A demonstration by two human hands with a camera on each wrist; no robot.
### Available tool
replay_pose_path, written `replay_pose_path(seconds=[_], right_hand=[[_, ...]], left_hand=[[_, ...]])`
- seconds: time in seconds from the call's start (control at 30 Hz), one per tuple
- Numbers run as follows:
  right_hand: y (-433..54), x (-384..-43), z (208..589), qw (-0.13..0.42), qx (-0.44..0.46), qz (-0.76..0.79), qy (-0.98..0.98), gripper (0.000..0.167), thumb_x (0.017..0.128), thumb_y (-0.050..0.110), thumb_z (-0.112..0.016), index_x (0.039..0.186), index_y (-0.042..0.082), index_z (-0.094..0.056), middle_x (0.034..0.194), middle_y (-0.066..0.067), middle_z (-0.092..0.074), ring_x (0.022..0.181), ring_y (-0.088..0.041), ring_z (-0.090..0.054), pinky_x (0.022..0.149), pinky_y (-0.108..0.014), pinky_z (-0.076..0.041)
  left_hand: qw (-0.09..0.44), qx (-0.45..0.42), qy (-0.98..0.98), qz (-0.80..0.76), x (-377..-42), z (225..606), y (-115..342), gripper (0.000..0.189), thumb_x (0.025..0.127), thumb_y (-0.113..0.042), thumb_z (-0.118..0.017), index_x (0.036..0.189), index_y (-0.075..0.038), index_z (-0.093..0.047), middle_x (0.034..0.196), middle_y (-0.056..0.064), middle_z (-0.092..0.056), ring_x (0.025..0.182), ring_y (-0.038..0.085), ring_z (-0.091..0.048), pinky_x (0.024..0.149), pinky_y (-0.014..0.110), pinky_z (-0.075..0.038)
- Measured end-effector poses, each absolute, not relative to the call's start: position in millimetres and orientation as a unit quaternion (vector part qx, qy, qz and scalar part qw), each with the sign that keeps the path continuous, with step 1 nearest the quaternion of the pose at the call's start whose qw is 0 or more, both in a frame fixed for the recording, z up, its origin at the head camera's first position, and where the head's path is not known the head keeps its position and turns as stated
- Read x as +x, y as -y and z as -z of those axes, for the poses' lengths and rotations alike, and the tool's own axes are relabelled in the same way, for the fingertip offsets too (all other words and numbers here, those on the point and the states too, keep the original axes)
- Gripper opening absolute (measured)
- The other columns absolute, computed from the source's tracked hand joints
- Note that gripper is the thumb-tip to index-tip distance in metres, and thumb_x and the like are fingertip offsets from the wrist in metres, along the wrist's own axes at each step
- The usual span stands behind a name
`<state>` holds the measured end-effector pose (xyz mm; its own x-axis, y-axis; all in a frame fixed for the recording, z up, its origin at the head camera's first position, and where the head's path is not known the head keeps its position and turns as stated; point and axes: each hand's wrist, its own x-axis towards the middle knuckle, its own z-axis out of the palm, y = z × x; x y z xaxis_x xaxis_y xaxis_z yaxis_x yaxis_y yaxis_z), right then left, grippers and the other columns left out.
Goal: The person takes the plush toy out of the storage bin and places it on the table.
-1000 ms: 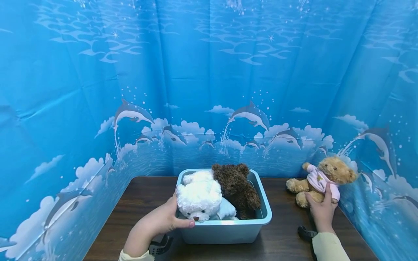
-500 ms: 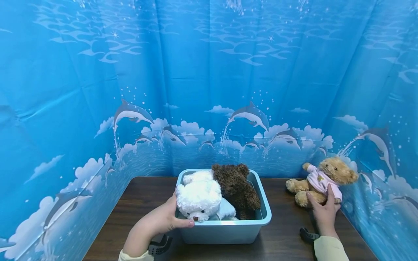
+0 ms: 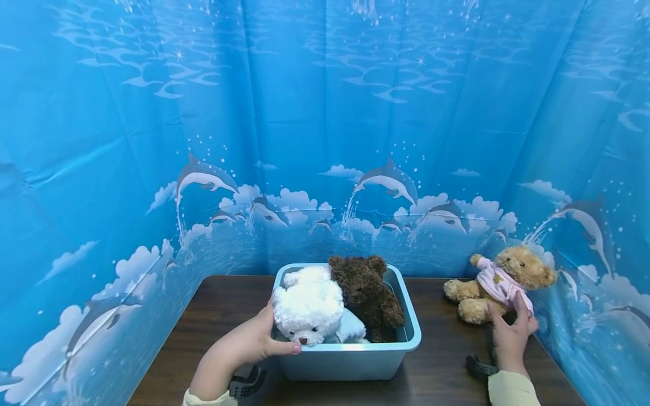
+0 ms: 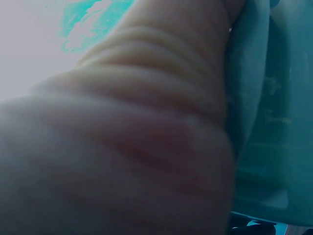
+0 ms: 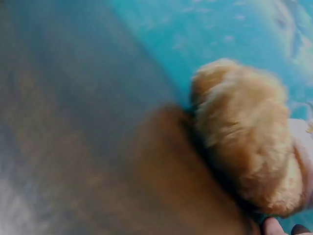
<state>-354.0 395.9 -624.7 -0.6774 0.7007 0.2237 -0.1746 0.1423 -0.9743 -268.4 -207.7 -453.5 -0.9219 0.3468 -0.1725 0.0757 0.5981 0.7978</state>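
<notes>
My left hand (image 3: 252, 338) holds the left front corner of a light blue plastic bin (image 3: 350, 361), thumb over the front rim; its other fingertips are hidden. In the left wrist view the hand lies against the bin wall (image 4: 274, 161). Inside the bin a white teddy bear (image 3: 308, 307) lies face forward beside a dark brown teddy bear (image 3: 363, 290). At the table's right edge, a tan teddy bear (image 3: 523, 268) in a pink top leans back. My right hand (image 3: 512, 337) touches its lower side with spread fingers; the right wrist view shows its furry leg (image 5: 249, 137).
A dark wood-grain table (image 3: 223, 304) carries everything. Around it hangs a blue curtain (image 3: 304, 141) printed with dolphins, close behind the bin and the tan bear. Each wrist bears a black strap (image 3: 479, 366).
My right hand has slid slightly right and down along the tan teddy bear, its grip loosening. The bear stays almost in place. My left hand and the bin have not visibly moved.
</notes>
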Motion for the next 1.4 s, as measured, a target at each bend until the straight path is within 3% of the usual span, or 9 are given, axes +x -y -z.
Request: replay_pose_path(seconds=[0.13, 0.27, 0.4, 0.5, 0.63, 0.77, 0.9, 1.1, 1.4], right_hand=[[-395.5, -345.8, 615.8, 0.375, -0.163, -0.753, 0.516, 0.076, 0.105, -0.001, -0.066, 0.171, 0.026, -0.038, 0.18, -0.002, -0.005, 0.167, -0.014, -0.012, 0.126, -0.016, -0.031], [-397.3, -337.2, 606.3, 0.382, -0.186, -0.803, 0.418, 0.07, 0.107, 0.001, -0.065, 0.168, 0.026, -0.041, 0.169, 0.005, -0.019, 0.162, -0.017, -0.029, 0.109, -0.013, -0.047], [-398.5, -331.6, 596.9, 0.424, -0.206, -0.786, 0.399, 0.059, 0.104, 0.003, -0.071, 0.158, 0.02, -0.055, 0.141, 0.002, -0.044, 0.137, -0.012, -0.049, 0.094, -0.014, -0.051], [-395.5, -329.5, 583.4, 0.477, -0.193, -0.754, 0.408, 0.038, 0.102, 0.004, -0.073, 0.14, 0.009, -0.067, 0.123, 0.0, -0.058, 0.117, -0.011, -0.055, 0.087, -0.014, -0.049], [-386.7, -322.7, 548.2, 0.537, -0.189, -0.703, 0.426, 0.012, 0.103, 0.007, -0.073, 0.115, 0.005, -0.073, 0.109, 0.001, -0.062, 0.107, -0.01, -0.056, 0.089, -0.017, -0.044], [-372.3, -309.5, 500.6, 0.567, -0.164, -0.701, 0.4, 0.005, 0.102, 0.006, -0.074, 0.106, 0.005, -0.071, 0.102, -0.003, -0.063, 0.096, -0.014, -0.059, 0.085, -0.02, -0.05], [-346.7, -291.7, 451.2, 0.593, -0.121, -0.7, 0.379, 0.008, 0.102, 0.005, -0.075, 0.105, -0.001, -0.069, 0.102, -0.008, -0.065, 0.095, -0.019, -0.061, 0.081, -0.023, -0.054], [-304.6, -273.0, 385.0, 0.64, -0.027, -0.66, 0.392, 0.005, 0.102, 0.002, -0.073, 0.103, -0.003, -0.072, 0.1, -0.01, -0.065, 0.09, -0.021, -0.06, 0.084, -0.028, -0.049], [-262.5, -279.7, 331.8, 0.608, -0.004, -0.596, 0.525, 0.032, 0.106, 0.016, -0.071, 0.137, 0.01, -0.064, 0.128, -0.004, -0.062, 0.124, -0.021, -0.056, 0.096, -0.028, -0.042]], left_hand=[[0.158, 0.117, -0.879, -0.434, -266.9, 453.1, 207.2, 0.143, 0.083, -0.05, -0.095, 0.176, -0.014, 0.009, 0.184, 0.021, -0.006, 0.166, 0.045, -0.022, 0.125, 0.075, -0.029], [0.158, 0.12, -0.879, -0.434, -266.1, 451.3, 208.0, 0.144, 0.084, -0.05, -0.094, 0.176, -0.015, 0.011, 0.184, 0.02, -0.004, 0.167, 0.045, -0.019, 0.126, 0.075, -0.027], [0.159, 0.124, -0.876, -0.438, -267.0, 450.9, 207.4, 0.144, 0.085, -0.051, -0.094, 0.176, -0.017, 0.012, 0.184, 0.019, -0.001, 0.167, 0.044, -0.018, 0.126, 0.075, -0.028], [0.157, 0.135, -0.87, -0.447, -269.8, 451.2, 206.2, 0.143, 0.085, -0.05, -0.093, 0.176, -0.02, 0.013, 0.185, 0.017, 0.001, 0.167, 0.043, -0.019, 0.126, 0.074, -0.028], [0.154, 0.146, -0.864, -0.457, -272.5, 452.4, 205.5, 0.142, 0.086, -0.049, -0.094, 0.176, -0.022, 0.013, 0.185, 0.017, 0.002, 0.167, 0.042, -0.019, 0.126, 0.075, -0.027], [0.157, 0.14, -0.863, -0.459, -272.4, 454.1, 206.7, 0.143, 0.086, -0.047, -0.094, 0.175, -0.021, 0.014, 0.185, 0.017, 0.003, 0.168, 0.043, -0.017, 0.127, 0.075, -0.026], [0.16, 0.131, -0.866, -0.455, -270.7, 455.0, 209.3, 0.144, 0.085, -0.048, -0.095, 0.176, -0.02, 0.013, 0.185, 0.017, 0.002, 0.167, 0.043, -0.017, 0.127, 0.074, -0.026], [0.154, 0.141, -0.868, -0.451, -270.1, 455.4, 209.9, 0.141, 0.086, -0.047, -0.094, 0.176, -0.021, 0.012, 0.185, 0.018, 0.002, 0.167, 0.043, -0.019, 0.126, 0.074, -0.028], [0.156, 0.139, -0.867, -0.451, -271.3, 454.8, 210.4, 0.143, 0.085, -0.049, -0.094, 0.175, -0.018, 0.012, 0.184, 0.019, 0.001, 0.166, 0.043, -0.02, 0.126, 0.075, -0.027]])
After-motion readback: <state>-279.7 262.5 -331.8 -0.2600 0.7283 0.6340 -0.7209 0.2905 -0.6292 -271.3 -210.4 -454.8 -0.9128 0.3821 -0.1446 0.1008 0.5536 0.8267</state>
